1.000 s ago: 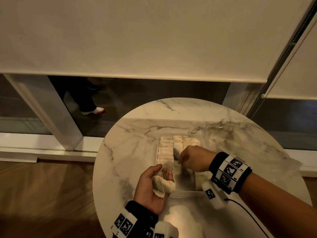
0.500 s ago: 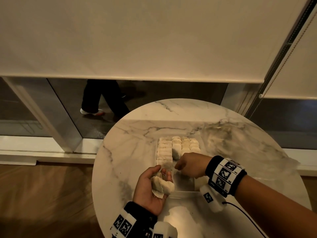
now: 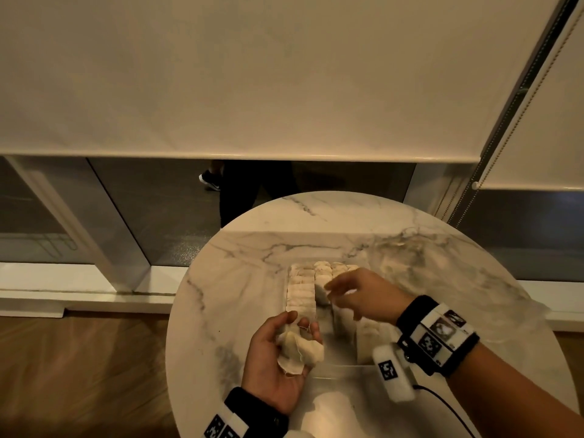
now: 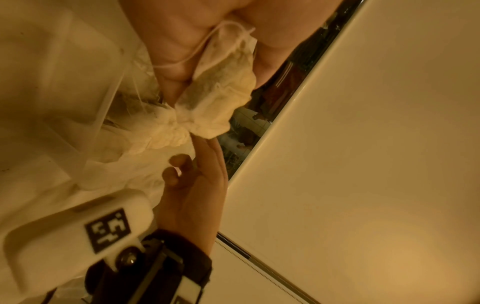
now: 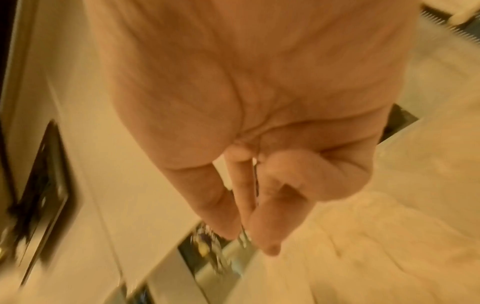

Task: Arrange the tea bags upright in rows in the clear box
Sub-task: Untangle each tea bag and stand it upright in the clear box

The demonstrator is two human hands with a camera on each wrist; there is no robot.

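Cupping a few loose tea bags (image 3: 298,350) palm-up, the left hand (image 3: 275,358) is hovering at the clear box's (image 3: 331,365) 7 o'clock corner. The right hand (image 3: 363,295), fingers loosely extended and holding nothing, is hanging over the rowed tea bags (image 3: 300,289). No legible writing.

- A round white marble table (image 3: 252,257) with grey veining carries everything.
- A clear rectangular plastic box (image 3: 335,366) sits directly on it, near the middle, partly filled with upright rows of pale cream tea bags (image 3: 301,289).
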